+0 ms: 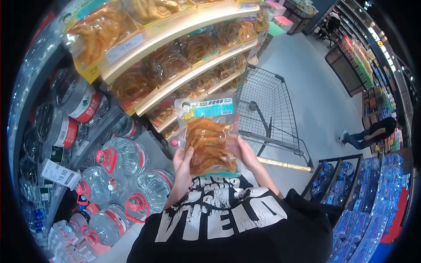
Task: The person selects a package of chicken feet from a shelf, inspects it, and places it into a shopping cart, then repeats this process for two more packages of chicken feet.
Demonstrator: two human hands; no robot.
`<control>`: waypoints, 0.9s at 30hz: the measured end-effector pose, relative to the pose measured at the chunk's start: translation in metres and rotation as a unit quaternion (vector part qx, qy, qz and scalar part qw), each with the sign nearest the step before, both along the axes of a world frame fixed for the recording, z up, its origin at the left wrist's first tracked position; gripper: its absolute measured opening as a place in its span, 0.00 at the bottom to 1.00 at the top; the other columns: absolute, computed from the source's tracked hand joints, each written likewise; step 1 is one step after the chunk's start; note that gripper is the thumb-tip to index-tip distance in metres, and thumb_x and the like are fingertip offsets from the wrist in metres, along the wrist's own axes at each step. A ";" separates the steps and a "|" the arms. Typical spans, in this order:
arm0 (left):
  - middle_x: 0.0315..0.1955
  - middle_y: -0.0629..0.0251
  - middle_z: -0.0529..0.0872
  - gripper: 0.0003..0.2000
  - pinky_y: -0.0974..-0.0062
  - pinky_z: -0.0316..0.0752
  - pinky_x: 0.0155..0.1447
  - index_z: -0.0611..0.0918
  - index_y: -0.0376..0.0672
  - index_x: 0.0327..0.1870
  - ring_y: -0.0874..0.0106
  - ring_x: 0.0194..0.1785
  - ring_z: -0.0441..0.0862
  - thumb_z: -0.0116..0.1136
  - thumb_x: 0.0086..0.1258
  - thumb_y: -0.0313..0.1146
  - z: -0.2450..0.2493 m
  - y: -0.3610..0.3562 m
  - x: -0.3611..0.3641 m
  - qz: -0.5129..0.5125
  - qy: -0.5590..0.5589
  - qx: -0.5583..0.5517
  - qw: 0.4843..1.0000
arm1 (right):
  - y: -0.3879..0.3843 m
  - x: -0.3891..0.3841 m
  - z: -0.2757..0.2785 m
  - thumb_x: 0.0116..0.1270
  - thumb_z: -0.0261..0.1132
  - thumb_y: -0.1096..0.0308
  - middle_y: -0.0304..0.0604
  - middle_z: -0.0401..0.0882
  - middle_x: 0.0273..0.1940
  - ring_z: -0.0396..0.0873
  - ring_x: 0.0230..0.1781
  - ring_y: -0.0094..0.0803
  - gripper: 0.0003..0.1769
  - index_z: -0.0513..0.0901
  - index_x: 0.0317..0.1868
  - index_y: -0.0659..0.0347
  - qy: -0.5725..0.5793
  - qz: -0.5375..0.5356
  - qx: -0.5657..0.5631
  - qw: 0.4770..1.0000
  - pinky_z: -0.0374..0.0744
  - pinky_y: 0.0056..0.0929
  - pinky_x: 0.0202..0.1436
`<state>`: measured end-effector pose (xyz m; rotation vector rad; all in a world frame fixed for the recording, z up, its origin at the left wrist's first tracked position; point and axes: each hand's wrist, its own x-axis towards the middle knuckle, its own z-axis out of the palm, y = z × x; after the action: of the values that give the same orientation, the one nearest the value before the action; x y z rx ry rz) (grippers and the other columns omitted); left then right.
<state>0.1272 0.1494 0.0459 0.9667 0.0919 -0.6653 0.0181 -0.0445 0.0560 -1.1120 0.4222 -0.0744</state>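
Observation:
A sealed plastic food pack is held upright in front of my chest, with a teal and white label across its top. Brown, glossy, finger-like pieces that look like chicken feet show through the film. My left hand grips the pack's lower left edge, thumb on the front. On the opposite edge, my right hand holds it, its fingers mostly hidden behind the pack. Just beyond the pack stand wooden-edged shelves of similar brown food packs.
An unattended wire shopping cart stands to the right of the shelves. Large water bottles with red handles crowd the left, by a price tag. Blue bottled-water packs are stacked at lower right. A person walks in the aisle.

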 end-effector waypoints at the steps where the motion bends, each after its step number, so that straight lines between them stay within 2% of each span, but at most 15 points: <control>1: 0.38 0.68 0.80 0.08 0.81 0.70 0.47 0.74 0.40 0.41 0.80 0.42 0.76 0.58 0.68 0.31 -0.003 -0.003 0.000 0.005 -0.068 0.045 0.997 | 0.005 -0.004 -0.002 0.73 0.44 0.47 0.50 0.72 0.58 0.71 0.59 0.39 0.31 0.65 0.63 0.64 0.005 -0.010 0.006 1.000 0.68 0.37 0.63; 3: 0.34 0.71 0.79 0.08 0.84 0.66 0.44 0.72 0.41 0.36 0.84 0.38 0.72 0.61 0.66 0.30 -0.002 -0.014 0.001 0.006 -0.068 0.053 0.996 | 0.013 -0.008 0.002 0.74 0.37 0.44 0.52 0.70 0.59 0.68 0.61 0.41 0.34 0.58 0.67 0.64 -0.004 -0.101 0.096 0.990 0.66 0.39 0.64; 4: 0.34 0.71 0.79 0.08 0.84 0.66 0.44 0.72 0.41 0.36 0.84 0.39 0.73 0.61 0.65 0.29 0.000 -0.018 0.002 -0.003 -0.104 0.059 0.993 | 0.015 -0.010 0.013 0.73 0.36 0.42 0.54 0.67 0.61 0.63 0.65 0.42 0.36 0.55 0.68 0.63 -0.027 -0.101 0.080 0.991 0.60 0.39 0.68; 7: 0.34 0.71 0.78 0.09 0.84 0.66 0.45 0.72 0.40 0.37 0.84 0.40 0.73 0.62 0.64 0.27 0.014 -0.033 0.000 -0.023 -0.140 0.052 0.989 | 0.010 -0.024 0.016 0.74 0.36 0.42 0.56 0.66 0.62 0.63 0.65 0.43 0.36 0.54 0.69 0.63 -0.067 -0.109 0.154 0.980 0.60 0.39 0.68; 11: 0.37 0.69 0.79 0.09 0.84 0.67 0.47 0.72 0.39 0.39 0.83 0.42 0.74 0.61 0.65 0.25 0.017 -0.046 -0.009 -0.064 -0.176 0.058 0.981 | 0.004 -0.037 -0.001 0.73 0.40 0.43 0.58 0.66 0.62 0.65 0.64 0.43 0.36 0.52 0.70 0.62 -0.055 -0.136 0.101 0.984 0.62 0.39 0.67; 15: 0.38 0.67 0.80 0.08 0.85 0.68 0.48 0.73 0.37 0.43 0.83 0.44 0.74 0.57 0.68 0.26 0.010 -0.058 -0.015 -0.051 -0.173 0.070 0.981 | -0.015 -0.053 0.000 0.74 0.42 0.45 0.56 0.66 0.62 0.65 0.65 0.40 0.35 0.53 0.69 0.64 -0.035 -0.134 0.132 0.981 0.62 0.37 0.66; 17: 0.41 0.66 0.80 0.07 0.85 0.67 0.48 0.73 0.37 0.44 0.82 0.45 0.75 0.54 0.70 0.27 0.006 -0.061 -0.009 -0.140 -0.113 0.141 0.974 | -0.028 -0.060 0.000 0.69 0.42 0.36 0.56 0.62 0.65 0.63 0.65 0.44 0.42 0.48 0.72 0.59 -0.003 -0.111 -0.007 0.994 0.60 0.39 0.68; 18: 0.40 0.67 0.79 0.12 0.86 0.66 0.45 0.73 0.38 0.47 0.81 0.43 0.74 0.51 0.72 0.36 0.003 -0.064 -0.006 -0.186 -0.195 0.121 0.955 | -0.033 -0.063 0.004 0.66 0.45 0.34 0.53 0.61 0.66 0.63 0.65 0.42 0.46 0.51 0.72 0.60 0.011 -0.111 -0.029 0.993 0.61 0.38 0.67; 19: 0.40 0.67 0.79 0.12 0.86 0.66 0.45 0.73 0.38 0.47 0.81 0.43 0.74 0.51 0.72 0.36 0.001 -0.067 -0.004 -0.184 -0.198 0.127 0.954 | -0.038 -0.063 0.008 0.66 0.45 0.34 0.53 0.61 0.66 0.63 0.65 0.42 0.46 0.51 0.72 0.60 0.007 -0.108 -0.024 0.994 0.61 0.38 0.67; 21: 0.39 0.66 0.78 0.18 0.83 0.66 0.45 0.72 0.39 0.50 0.77 0.43 0.74 0.47 0.72 0.46 0.000 -0.075 -0.003 -0.219 0.015 0.079 0.972 | -0.049 -0.067 0.033 0.63 0.48 0.31 0.52 0.61 0.66 0.62 0.66 0.42 0.49 0.55 0.70 0.63 -0.102 0.082 -0.090 0.987 0.63 0.38 0.66; 23: 0.39 0.65 0.77 0.23 0.77 0.65 0.50 0.70 0.41 0.54 0.74 0.46 0.73 0.42 0.71 0.52 -0.013 -0.096 -0.002 -0.219 0.033 0.038 0.974 | -0.049 -0.056 0.075 0.59 0.54 0.30 0.55 0.65 0.63 0.66 0.64 0.45 0.49 0.68 0.62 0.71 -0.168 0.179 -0.044 0.968 0.64 0.41 0.65; 24: 0.42 0.63 0.77 0.23 0.75 0.65 0.52 0.69 0.41 0.55 0.73 0.48 0.72 0.43 0.71 0.51 -0.047 -0.103 0.005 -0.367 0.078 -0.156 0.914 | -0.053 -0.058 0.079 0.59 0.55 0.32 0.56 0.68 0.61 0.67 0.63 0.45 0.46 0.72 0.58 0.71 -0.172 0.246 0.020 0.954 0.63 0.41 0.66; 25: 0.45 0.60 0.77 0.23 0.74 0.64 0.55 0.69 0.41 0.56 0.72 0.49 0.72 0.43 0.71 0.51 -0.046 -0.109 0.005 -0.489 0.117 -0.340 0.794 | -0.056 -0.061 0.079 0.60 0.55 0.34 0.58 0.70 0.59 0.68 0.62 0.46 0.43 0.75 0.55 0.72 -0.176 0.312 0.084 0.930 0.63 0.41 0.66; 26: 0.51 0.57 0.76 0.28 0.75 0.65 0.58 0.65 0.38 0.61 0.71 0.53 0.72 0.46 0.70 0.52 -0.047 -0.120 -0.012 -0.491 0.196 -0.448 0.721 | -0.057 -0.062 0.077 0.60 0.55 0.34 0.58 0.70 0.59 0.68 0.62 0.46 0.43 0.75 0.55 0.72 -0.179 0.315 0.091 0.928 0.63 0.41 0.66; 27: 0.51 0.57 0.76 0.28 0.75 0.65 0.58 0.65 0.38 0.61 0.71 0.53 0.72 0.46 0.70 0.52 -0.044 -0.120 -0.013 -0.488 0.194 -0.444 0.726 | -0.057 -0.063 0.073 0.61 0.55 0.36 0.59 0.72 0.56 0.69 0.61 0.47 0.41 0.76 0.52 0.72 -0.180 0.338 0.125 0.915 0.63 0.42 0.66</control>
<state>0.1141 0.0293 0.0018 -0.1779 -0.3848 -1.6869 -0.0451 -0.1012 0.1294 -0.9126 -0.2922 0.3729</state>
